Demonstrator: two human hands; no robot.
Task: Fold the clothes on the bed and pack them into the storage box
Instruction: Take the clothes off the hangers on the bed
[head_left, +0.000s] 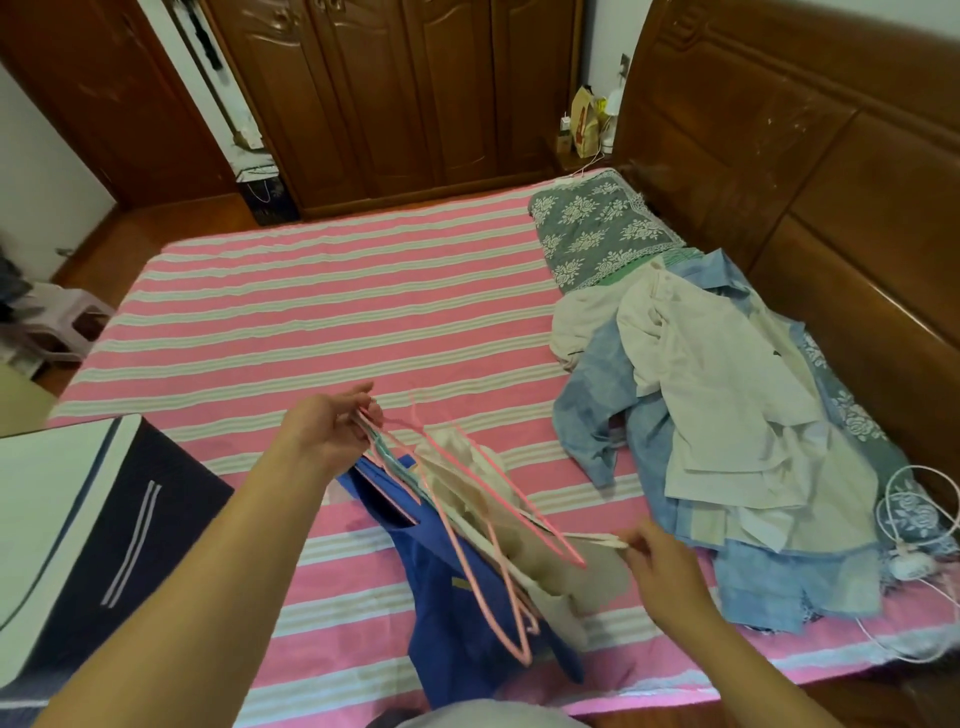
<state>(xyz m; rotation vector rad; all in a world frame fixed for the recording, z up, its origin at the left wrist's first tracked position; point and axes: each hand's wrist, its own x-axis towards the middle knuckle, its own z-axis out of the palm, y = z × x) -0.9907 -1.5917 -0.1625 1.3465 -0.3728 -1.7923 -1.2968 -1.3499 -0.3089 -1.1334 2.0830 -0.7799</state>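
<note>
Our left hand (332, 431) grips the hangers (467, 525) w/ the blue top (457, 597); right hand (660, 566) pinches the cream shirt (550, 551) hem. Soft, light fabric, prob. slides off easily.

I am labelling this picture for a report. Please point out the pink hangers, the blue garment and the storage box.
pink hangers (470, 564), head view, on one pink wire arm.
blue garment (457, 618), head view, on its blue front cloth below the hangers.
storage box (150, 525), head view, on its dark side wall with white stripes.
</note>
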